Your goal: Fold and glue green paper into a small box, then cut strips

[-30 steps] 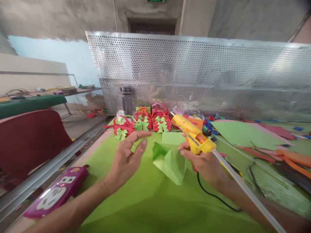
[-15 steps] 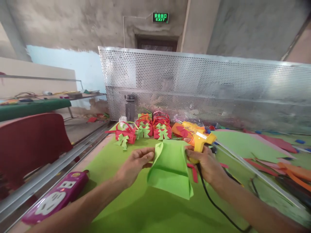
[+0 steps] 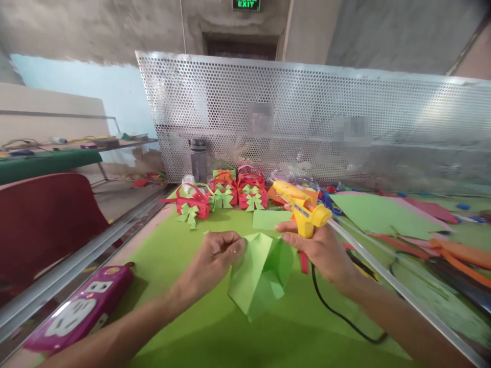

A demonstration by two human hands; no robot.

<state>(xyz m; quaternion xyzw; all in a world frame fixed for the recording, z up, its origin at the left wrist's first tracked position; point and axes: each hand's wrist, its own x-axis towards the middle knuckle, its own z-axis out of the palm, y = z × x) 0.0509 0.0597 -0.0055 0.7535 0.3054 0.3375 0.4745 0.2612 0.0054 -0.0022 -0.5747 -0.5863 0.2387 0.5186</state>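
My left hand (image 3: 218,260) pinches the upper left edge of a folded light green paper (image 3: 249,278). The piece is bent into an open, box-like shape above the table. My right hand (image 3: 320,250) grips a yellow glue gun (image 3: 305,217), nozzle pointing up and left. The thumb and a finger of that same hand are at the paper's right edge; whether they pinch it is unclear. A long translucent glue stick (image 3: 387,278) runs out of the gun's back toward the lower right, and a black cord (image 3: 333,309) hangs from its handle.
Several small red paper baskets (image 3: 194,202) with green bows stand at the back, near a grey bottle (image 3: 198,161). A purple power strip (image 3: 82,309) lies at left. Green sheets (image 3: 387,212) and coloured strips cover the right side. Behind stands a perforated metal panel (image 3: 307,112).
The green paper has turned and folded, so its inside now faces right. The glue gun has shifted slightly left, and a flat green piece behind it has come into view. The camera has tilted down.
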